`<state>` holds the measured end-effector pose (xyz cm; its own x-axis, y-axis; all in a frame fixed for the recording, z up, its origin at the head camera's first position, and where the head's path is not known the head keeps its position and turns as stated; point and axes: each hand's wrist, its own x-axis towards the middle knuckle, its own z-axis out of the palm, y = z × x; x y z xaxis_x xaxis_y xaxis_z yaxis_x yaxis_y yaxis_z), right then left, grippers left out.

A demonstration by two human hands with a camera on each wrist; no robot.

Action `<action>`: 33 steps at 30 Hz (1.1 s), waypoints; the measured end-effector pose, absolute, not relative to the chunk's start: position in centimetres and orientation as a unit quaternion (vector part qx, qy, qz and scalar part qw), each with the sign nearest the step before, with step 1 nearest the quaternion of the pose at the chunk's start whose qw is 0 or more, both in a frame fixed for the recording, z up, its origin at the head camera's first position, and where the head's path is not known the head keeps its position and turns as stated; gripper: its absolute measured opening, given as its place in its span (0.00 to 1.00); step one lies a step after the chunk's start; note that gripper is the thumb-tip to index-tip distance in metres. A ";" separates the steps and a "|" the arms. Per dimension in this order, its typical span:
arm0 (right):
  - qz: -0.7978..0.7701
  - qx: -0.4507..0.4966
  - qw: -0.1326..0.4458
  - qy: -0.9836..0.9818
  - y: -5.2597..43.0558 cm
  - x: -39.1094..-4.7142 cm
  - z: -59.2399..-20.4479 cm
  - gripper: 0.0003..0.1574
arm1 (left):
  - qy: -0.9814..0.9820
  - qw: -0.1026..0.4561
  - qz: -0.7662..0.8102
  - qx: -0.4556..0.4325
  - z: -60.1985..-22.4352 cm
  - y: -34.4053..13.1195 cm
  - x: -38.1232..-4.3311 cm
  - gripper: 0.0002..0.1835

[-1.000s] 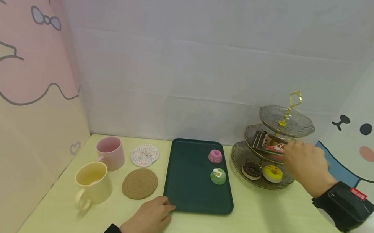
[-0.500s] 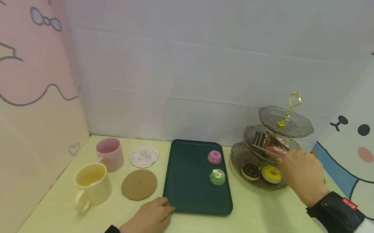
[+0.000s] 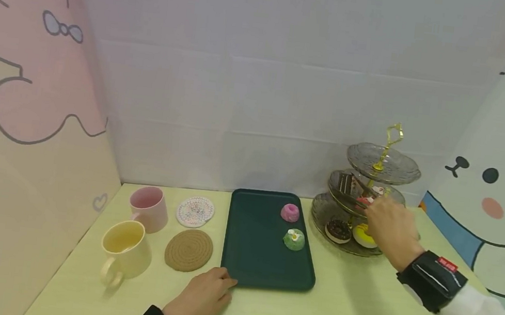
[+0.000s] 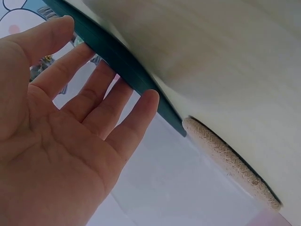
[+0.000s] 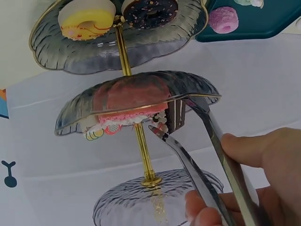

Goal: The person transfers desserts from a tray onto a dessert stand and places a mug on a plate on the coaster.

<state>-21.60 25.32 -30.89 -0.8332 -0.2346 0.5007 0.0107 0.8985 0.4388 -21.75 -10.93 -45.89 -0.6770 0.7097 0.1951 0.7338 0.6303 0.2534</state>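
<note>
My right hand (image 3: 391, 230) grips metal tongs (image 5: 229, 162), their two arms spread apart at the middle tier of a glass cake stand (image 3: 354, 249). In the right wrist view, the tips straddle a chocolate cake slice (image 5: 177, 115) at the edge of that tier. Beside the slice, a pink-and-red cake (image 5: 134, 101) shows through the glass. My left hand (image 3: 204, 295) rests at the near left corner of a dark green tray (image 3: 253, 235), its extended fingertips against the rim. On the tray's right side lie a pink ring cake (image 3: 290, 213) and a green cake (image 3: 294, 239).
The bottom tier holds a chocolate donut (image 3: 338, 230) and a yellow donut (image 3: 363, 236). To the left stand a pink mug (image 3: 152, 213) and a yellow mug (image 3: 131, 255), beside a speckled coaster (image 3: 195, 211) and a woven coaster (image 3: 188, 250). A white wall rises behind.
My right hand has moved left with the tongs, bringing their tips farther in around the chocolate cake slice. My left hand has stayed at the tray's corner.
</note>
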 end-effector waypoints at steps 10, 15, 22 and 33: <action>-0.342 0.141 0.354 -0.859 24.6 -22.5 -28.7 0.34 | -0.899 0.043 -0.163 -0.404 -46.1 -10.9 -21.7 0.15; -0.361 0.182 0.345 -0.847 24.7 -22.4 -27.5 0.36 | -0.899 0.049 -0.159 -0.405 -45.9 -11.0 -21.6 0.14; -0.396 0.207 0.322 -0.835 24.9 -22.1 -26.0 0.37 | -0.899 0.051 -0.156 -0.407 -45.9 -11.1 -21.6 0.15; -0.334 0.165 0.291 -0.881 24.4 -22.5 -26.0 0.35 | -0.901 0.046 -0.155 -0.403 -45.9 -11.0 -21.6 0.15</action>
<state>-22.49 24.44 -25.99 -0.7766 -0.4852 0.4019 -0.0970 0.7223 0.6847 -21.56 -10.99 -45.87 -0.6713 0.7115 0.2075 0.7399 0.6273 0.2430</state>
